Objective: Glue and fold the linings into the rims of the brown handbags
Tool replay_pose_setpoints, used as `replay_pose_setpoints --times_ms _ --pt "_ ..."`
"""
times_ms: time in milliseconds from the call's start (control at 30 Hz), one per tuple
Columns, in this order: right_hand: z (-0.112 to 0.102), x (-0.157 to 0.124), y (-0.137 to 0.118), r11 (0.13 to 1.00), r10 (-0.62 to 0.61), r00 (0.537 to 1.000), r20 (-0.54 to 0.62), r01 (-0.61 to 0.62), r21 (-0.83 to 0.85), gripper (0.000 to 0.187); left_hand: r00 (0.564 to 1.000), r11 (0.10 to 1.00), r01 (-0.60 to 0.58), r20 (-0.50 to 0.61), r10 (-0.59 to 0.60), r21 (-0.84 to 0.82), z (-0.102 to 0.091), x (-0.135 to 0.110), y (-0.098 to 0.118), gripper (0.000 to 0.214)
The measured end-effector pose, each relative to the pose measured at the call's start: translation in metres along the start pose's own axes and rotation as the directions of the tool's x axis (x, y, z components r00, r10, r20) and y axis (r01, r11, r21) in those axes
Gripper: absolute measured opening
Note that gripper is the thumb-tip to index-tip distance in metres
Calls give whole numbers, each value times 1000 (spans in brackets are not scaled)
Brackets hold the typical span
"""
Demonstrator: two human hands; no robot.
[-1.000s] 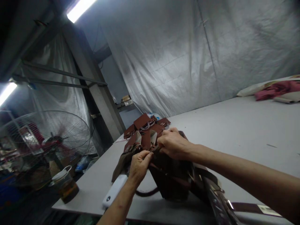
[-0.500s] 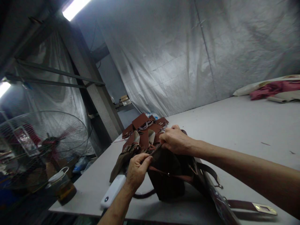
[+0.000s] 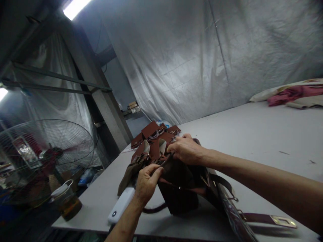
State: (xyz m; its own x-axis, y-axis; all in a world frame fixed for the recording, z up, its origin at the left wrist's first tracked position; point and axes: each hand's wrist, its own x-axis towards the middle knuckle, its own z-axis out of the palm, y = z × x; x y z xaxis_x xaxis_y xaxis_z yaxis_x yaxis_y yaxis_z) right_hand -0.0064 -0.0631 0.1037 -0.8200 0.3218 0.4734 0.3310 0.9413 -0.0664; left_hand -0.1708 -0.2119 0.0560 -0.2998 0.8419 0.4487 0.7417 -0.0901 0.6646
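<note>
A dark brown handbag (image 3: 178, 198) stands upright on the pale table in front of me. My left hand (image 3: 147, 183) pinches the near left part of its top edge between thumb and fingers. Farther along the same edge, my right hand (image 3: 185, 149) is closed on the bag's rim, with its fingertips partly hidden. From the bag's right side a strap with a gold metal plate (image 3: 282, 221) lies across the table. Clear plastic wrap (image 3: 234, 215) hangs by that side. The bag's inside is too dark to make out.
Several reddish-brown bags (image 3: 151, 129) are heaped behind my hands. A white device (image 3: 121, 205) lies beside my left forearm. A lidded jar of amber liquid (image 3: 67, 201) stands at the table's left edge, near a large fan (image 3: 47, 151). Folded cloth (image 3: 290, 95) lies far right.
My right hand has shifted slightly left along the bag's top edge. My left hand keeps its pinch, and the view has moved a little.
</note>
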Motion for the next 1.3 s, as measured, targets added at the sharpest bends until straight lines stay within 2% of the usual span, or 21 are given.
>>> replay_pose_setpoints --times_ms 133,367,500,667,733,800,900,1000,1033,1167,1300 --pt "2 0 2 1000 -8 1000 -29 9 13 27 1000 999 11 -3 -11 -36 0 0 -1 26" --pt "0 1 -1 1000 0 1000 -1 0 3 23 1000 999 9 -4 -9 -40 3 -2 6 25" --pt "0 1 -1 1000 -6 1000 24 7 -16 22 999 1000 -3 34 3 -17 -2 -1 11 25" --pt "3 2 -4 997 -38 999 21 39 -64 20 983 997 29 181 -41 69 -10 21 32 16" --pt "5 2 -7 996 -50 999 17 51 -69 17 973 994 6 228 -31 110 -8 34 42 20" --pt "5 0 -8 994 -78 997 13 78 -77 14 973 988 -30 233 -5 149 -4 43 49 23" --pt "0 -6 -1 993 -106 994 20 106 -57 10 977 980 -46 213 4 192 1 48 51 15" --pt "-10 -13 14 995 -99 995 13 99 0 35 971 988 13 233 -50 155 -1 46 48 17" --pt "-13 -15 18 996 -85 996 14 85 15 38 968 991 28 242 -60 134 -3 45 46 18" --pt "-23 -16 25 998 -39 996 78 35 54 11 968 992 25 245 -54 120 -7 42 45 16" --pt "-20 -13 24 999 -8 998 62 5 38 10 966 990 40 250 -73 132 -6 42 47 16"
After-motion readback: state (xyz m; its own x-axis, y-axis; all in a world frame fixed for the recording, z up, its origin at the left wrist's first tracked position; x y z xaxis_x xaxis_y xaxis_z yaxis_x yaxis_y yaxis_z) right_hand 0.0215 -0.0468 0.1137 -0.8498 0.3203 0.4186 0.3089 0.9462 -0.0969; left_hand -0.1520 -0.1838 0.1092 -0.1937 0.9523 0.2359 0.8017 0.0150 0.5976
